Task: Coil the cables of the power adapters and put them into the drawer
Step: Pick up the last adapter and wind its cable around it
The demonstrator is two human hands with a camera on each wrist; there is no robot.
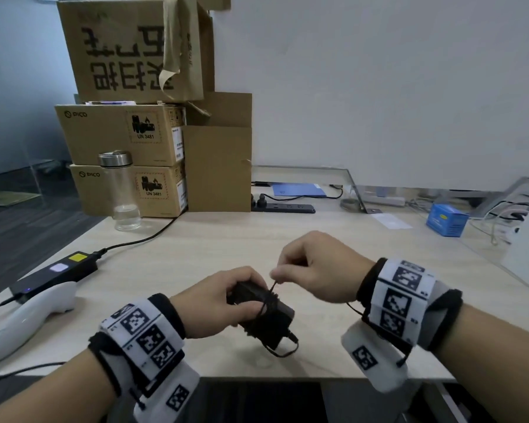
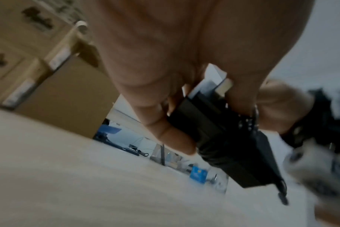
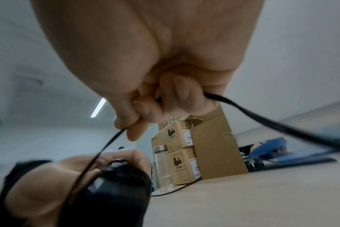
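Observation:
A small black power adapter [image 1: 264, 312] is held just above the front of the light wooden desk [image 1: 196, 245]. My left hand [image 1: 220, 300] grips its far end, fingers curled round the body [image 2: 213, 132]. Several turns of thin black cable [image 1: 268, 303] are wound round the adapter's middle. My right hand [image 1: 312, 267] pinches the free cable [image 3: 111, 141] between thumb and forefinger right above the adapter, and the cable runs on through the fist [image 3: 262, 116]. A second, longer black adapter [image 1: 55, 273] with a yellow label lies at the desk's left edge. No drawer shows in any view.
A white handheld device [image 1: 28, 319] lies by the left edge. A clear bottle [image 1: 121, 190] stands before stacked cardboard boxes [image 1: 126, 132] at the back left. A black power strip [image 1: 283, 206], glass dividers [image 1: 353, 187] and a blue box [image 1: 446, 219] sit at the back right.

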